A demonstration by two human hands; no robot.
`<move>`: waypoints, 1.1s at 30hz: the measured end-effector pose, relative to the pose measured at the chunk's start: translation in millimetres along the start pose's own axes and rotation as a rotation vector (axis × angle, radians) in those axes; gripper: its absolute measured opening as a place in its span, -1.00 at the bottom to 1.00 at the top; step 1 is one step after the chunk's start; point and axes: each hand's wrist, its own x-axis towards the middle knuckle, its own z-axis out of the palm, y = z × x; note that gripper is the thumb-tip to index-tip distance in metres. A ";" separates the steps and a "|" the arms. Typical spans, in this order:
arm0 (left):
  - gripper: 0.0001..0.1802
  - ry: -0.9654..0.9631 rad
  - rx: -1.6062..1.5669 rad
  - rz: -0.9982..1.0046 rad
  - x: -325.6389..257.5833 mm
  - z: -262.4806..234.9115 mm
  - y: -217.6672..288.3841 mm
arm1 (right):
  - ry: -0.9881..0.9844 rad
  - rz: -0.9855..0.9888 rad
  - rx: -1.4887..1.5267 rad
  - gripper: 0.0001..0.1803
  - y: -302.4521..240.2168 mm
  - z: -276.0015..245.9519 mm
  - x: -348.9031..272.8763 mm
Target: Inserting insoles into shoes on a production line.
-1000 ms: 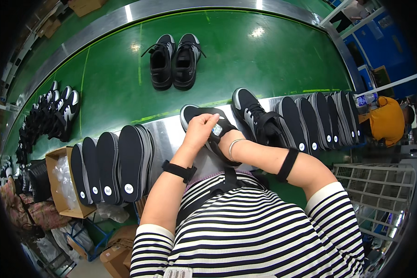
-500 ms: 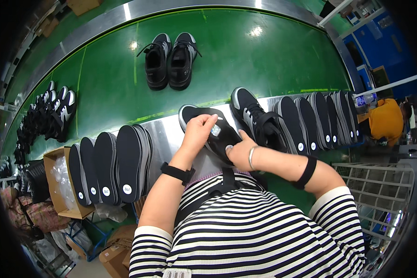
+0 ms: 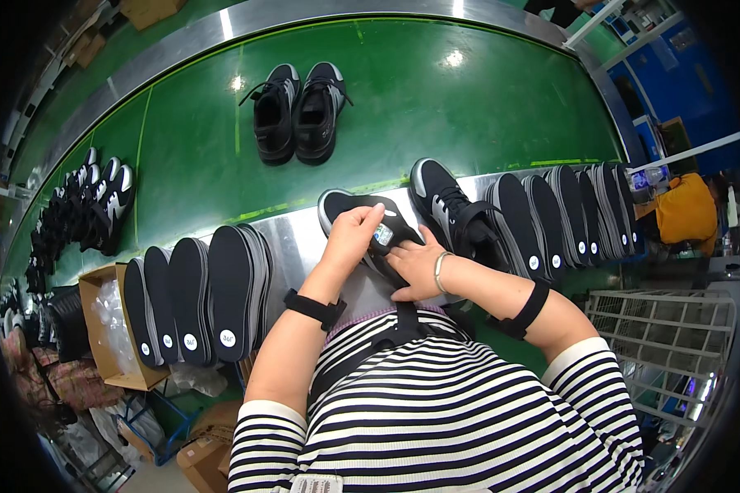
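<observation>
Left grip (image 3: 353,235) on shoe (image 3: 332,205); green tabletop (image 3: 403,103); grey rack (image 3: 654,339)

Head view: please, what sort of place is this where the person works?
Most likely a shoe factory's assembly line: stacks of black insoles line the metal ledge, a pair of laced shoes sits on the green work surface, and many more shoes crowd its left side.

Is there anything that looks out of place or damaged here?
Nothing looks clearly spilled or damaged. Slightly odd: on the pair of shoes on the green surface, laces stick out sideways, looking untidy. The shoe under the left hand and right hand is partly covered, so I cannot fully judge it.
</observation>
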 end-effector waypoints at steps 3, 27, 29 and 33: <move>-0.65 -0.010 -0.084 -0.040 1.1 1.4 -3.3 | 0.161 0.132 0.728 -0.53 9.1 0.8 4.3; -0.76 -0.036 0.559 0.632 -57.7 23.4 55.3 | 0.635 -0.003 1.353 -0.87 0.4 3.2 -54.8; -0.78 -0.277 0.503 0.473 -72.2 13.2 67.3 | 0.670 -0.212 1.203 -0.90 -10.7 -0.5 -52.1; -0.79 -0.058 0.500 0.275 -91.0 -48.8 65.6 | 0.583 -0.221 0.654 -0.89 -13.0 -7.9 -55.2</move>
